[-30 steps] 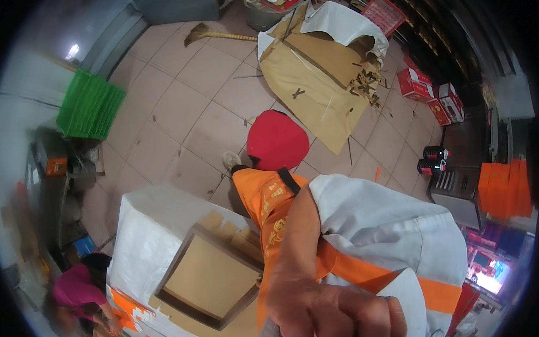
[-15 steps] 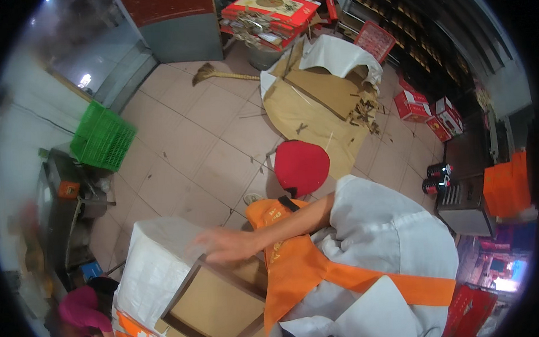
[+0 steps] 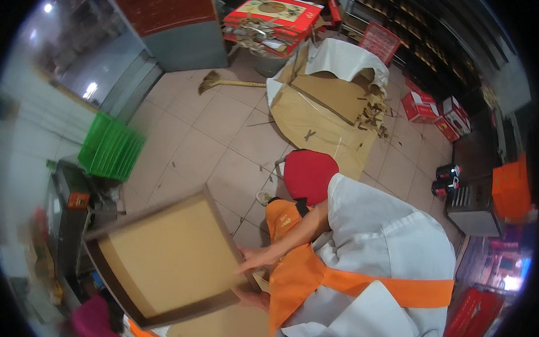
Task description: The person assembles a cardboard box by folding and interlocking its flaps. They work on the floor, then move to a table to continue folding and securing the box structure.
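A shallow brown cardboard box (image 3: 171,255), with dark walls and a tan inside, is raised and tilted in front of me at the lower left. My right hand (image 3: 258,258) holds its near wall, fingers lying along the edge. Lower on the same side, my left hand (image 3: 253,298) grips the box near its corner; the apron partly hides this hand. Beneath the raised box lies another tan cardboard surface (image 3: 227,327). My orange apron (image 3: 297,292) is just beside both hands.
A person in a pink top (image 3: 97,323) bends at the lower left. A red stool (image 3: 310,174) stands by my leg. Beyond are a green crate (image 3: 111,147), a broom (image 3: 237,83), a tan sheet with scraps (image 3: 322,134) and stacked red cartons (image 3: 273,20).
The cardboard box has come up and left, tilting, and now covers the white sack. My right hand, blurred above the box before, is on its wall; my left hand has come into view.
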